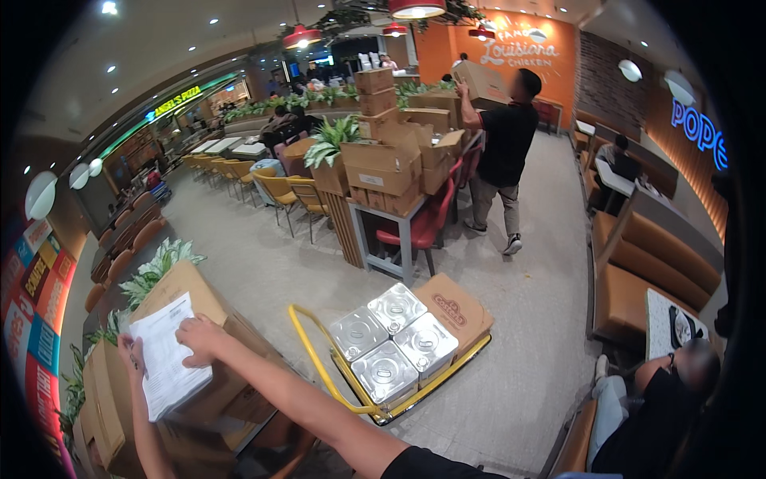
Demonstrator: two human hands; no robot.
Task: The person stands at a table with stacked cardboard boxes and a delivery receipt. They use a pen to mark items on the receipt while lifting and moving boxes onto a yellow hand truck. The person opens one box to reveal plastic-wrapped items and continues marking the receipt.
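Note:
A stack of printed papers lies tilted against a large cardboard box at the lower left. My left hand grips the left edge of the papers, with what looks like a pen by its fingers. Spread across their upper right part is my right hand, fingers apart and touching the sheets. Right of my arms stands a platform trolley with a yellow handle. It carries several clear-lidded square containers and a flat brown carton.
Cardboard boxes are piled on a high table beside red chairs. A person in a black shirt holds a box there. Another person sits at the lower right by booth seats. Potted plants border the boxes.

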